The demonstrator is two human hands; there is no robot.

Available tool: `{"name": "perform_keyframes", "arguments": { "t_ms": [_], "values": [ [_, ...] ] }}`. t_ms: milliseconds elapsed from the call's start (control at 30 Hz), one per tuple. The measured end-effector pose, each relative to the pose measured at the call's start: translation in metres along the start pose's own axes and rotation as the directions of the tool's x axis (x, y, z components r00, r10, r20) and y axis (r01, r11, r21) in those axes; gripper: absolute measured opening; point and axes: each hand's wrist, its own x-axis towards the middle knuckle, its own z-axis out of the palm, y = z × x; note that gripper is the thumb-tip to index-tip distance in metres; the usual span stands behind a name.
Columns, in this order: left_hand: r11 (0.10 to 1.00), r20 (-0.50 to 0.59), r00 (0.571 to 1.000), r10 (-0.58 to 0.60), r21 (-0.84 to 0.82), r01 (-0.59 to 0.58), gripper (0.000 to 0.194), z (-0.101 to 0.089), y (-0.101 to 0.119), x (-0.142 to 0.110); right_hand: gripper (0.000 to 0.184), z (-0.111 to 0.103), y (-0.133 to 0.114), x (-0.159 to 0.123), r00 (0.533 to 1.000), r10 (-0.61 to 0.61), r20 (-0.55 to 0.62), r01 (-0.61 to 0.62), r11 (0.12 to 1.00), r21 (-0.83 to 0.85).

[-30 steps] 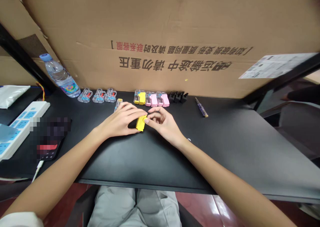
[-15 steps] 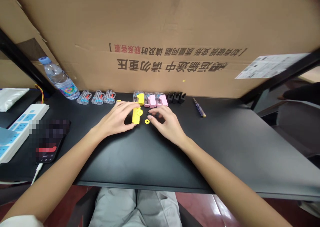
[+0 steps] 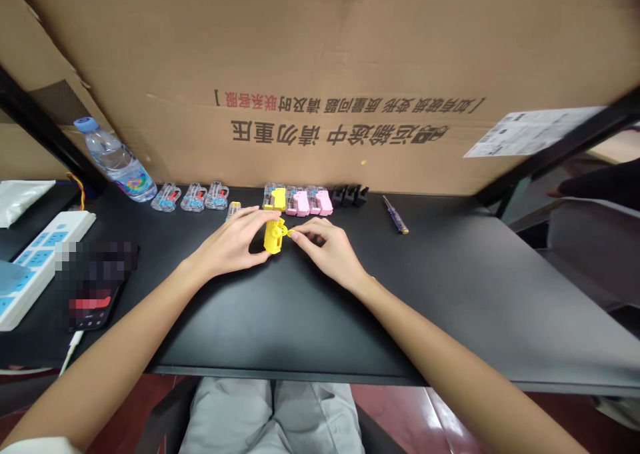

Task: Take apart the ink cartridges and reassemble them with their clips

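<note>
My left hand (image 3: 235,241) grips a yellow plastic housing (image 3: 273,238), thumb below and fingers above, just over the black table. A round feature shows on the housing's right side. My right hand (image 3: 327,244) pinches a small yellow disc (image 3: 290,233) between thumb and fingertips, close beside the housing; whether the two touch I cannot tell. Partly behind my left hand lies a clear and yellow piece (image 3: 233,209). Behind the hands sit a yellow-and-clear unit (image 3: 275,198) and two pink-and-clear ones, the nearer being a pink unit (image 3: 299,202).
Black parts (image 3: 350,195) stand in a row right of the pink units. A screwdriver (image 3: 396,215) lies farther right. Three clear cases (image 3: 193,197) and a water bottle (image 3: 117,161) are at the back left. A phone (image 3: 103,287) and a power strip (image 3: 47,264) lie left. Cardboard (image 3: 310,54) walls the back.
My right hand has picked the yellow disc up from the table and brought it left to the housing. The housing is turned slightly in my left hand.
</note>
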Motion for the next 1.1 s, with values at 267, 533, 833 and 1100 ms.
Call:
{"name": "perform_keyframes", "arguments": {
  "t_ms": [267,533,833,1100],
  "values": [
    [0.994,0.005,1.000,0.013,-0.105,-0.012,0.061,0.009,0.006,-0.002,0.027,0.000,-0.010,-0.001,0.985,0.153,0.074,-0.168,0.944,0.285],
    [0.995,-0.038,0.998,0.048,-0.087,-0.051,0.059,0.012,0.005,-0.003,0.022,-0.002,-0.016,-0.002,0.985,0.152,0.087,-0.170,0.949,0.265],
    [0.993,-0.027,0.993,0.115,-0.003,-0.115,0.059,0.019,0.009,-0.003,0.015,0.009,-0.012,-0.006,0.996,0.088,-0.034,-0.083,0.989,0.125],
    [0.996,-0.071,0.995,0.065,0.068,-0.060,0.054,0.012,0.012,0.001,0.023,0.008,-0.015,-0.005,0.993,0.114,-0.034,-0.104,0.972,0.209]
  ]
}}
